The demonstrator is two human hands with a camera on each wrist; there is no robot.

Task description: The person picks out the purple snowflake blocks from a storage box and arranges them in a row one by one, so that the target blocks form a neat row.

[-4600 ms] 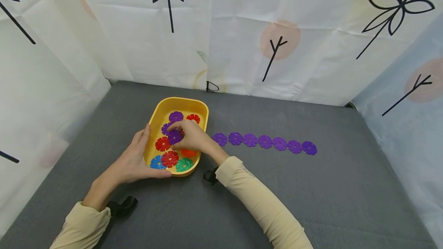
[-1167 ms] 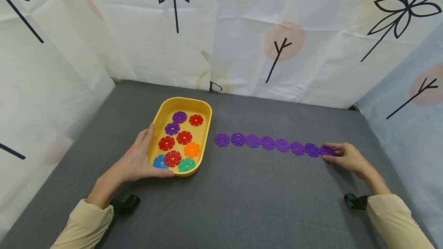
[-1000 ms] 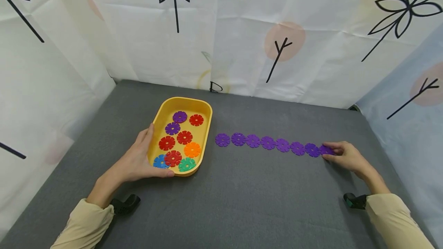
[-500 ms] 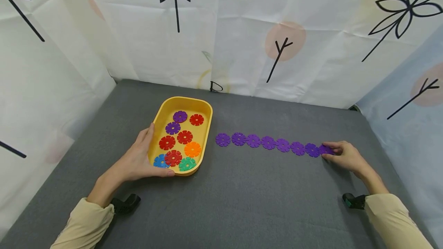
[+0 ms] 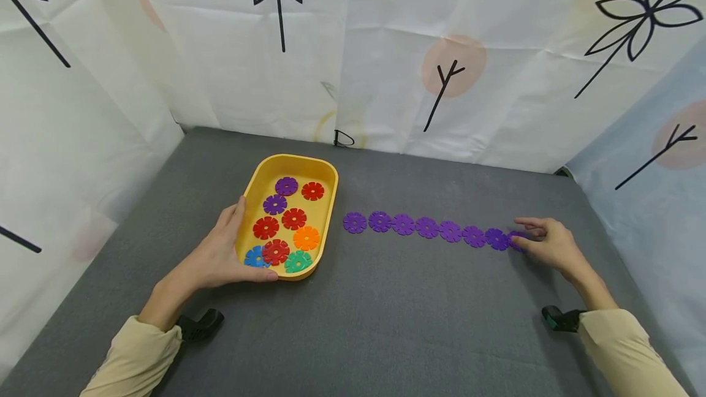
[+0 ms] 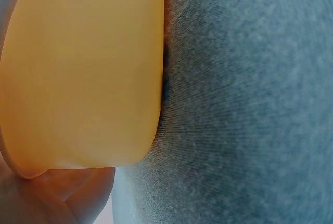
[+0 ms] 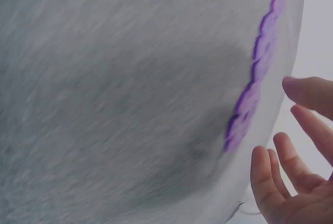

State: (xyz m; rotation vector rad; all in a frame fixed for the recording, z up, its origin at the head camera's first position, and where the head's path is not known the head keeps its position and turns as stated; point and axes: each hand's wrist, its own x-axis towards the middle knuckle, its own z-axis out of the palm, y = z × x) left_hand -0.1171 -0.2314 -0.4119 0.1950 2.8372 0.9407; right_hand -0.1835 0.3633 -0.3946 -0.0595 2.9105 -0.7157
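Note:
My left hand [image 5: 220, 253] holds a yellow plastic tray [image 5: 304, 169] at its near left corner, thumb along the near rim and fingers along the left side. The left wrist view shows the tray's outer wall [image 6: 83, 78] close up. Several flower-shaped plastic discs lie inside: purple, red [image 5: 294, 219], orange [image 5: 306, 238], blue and green [image 5: 298, 261]. My right hand [image 5: 554, 247] hovers over the right end of a row of purple flower discs [image 5: 403, 224], partly covering the last one. In the right wrist view its thumb and fingers [image 7: 263, 177] stand apart from the discs, holding nothing.
A grey cloth-covered table [image 5: 386, 323] bears the tray and the row, which runs rightward from beside the tray. White printed curtains [image 5: 380, 78] hang along the back and both sides. Each wrist wears a black camera [image 5: 561, 318].
Earlier my right hand took a purple disc from the tray and set it at the row's right end. Now its fingers have spread and let go. The left hand stays on the tray.

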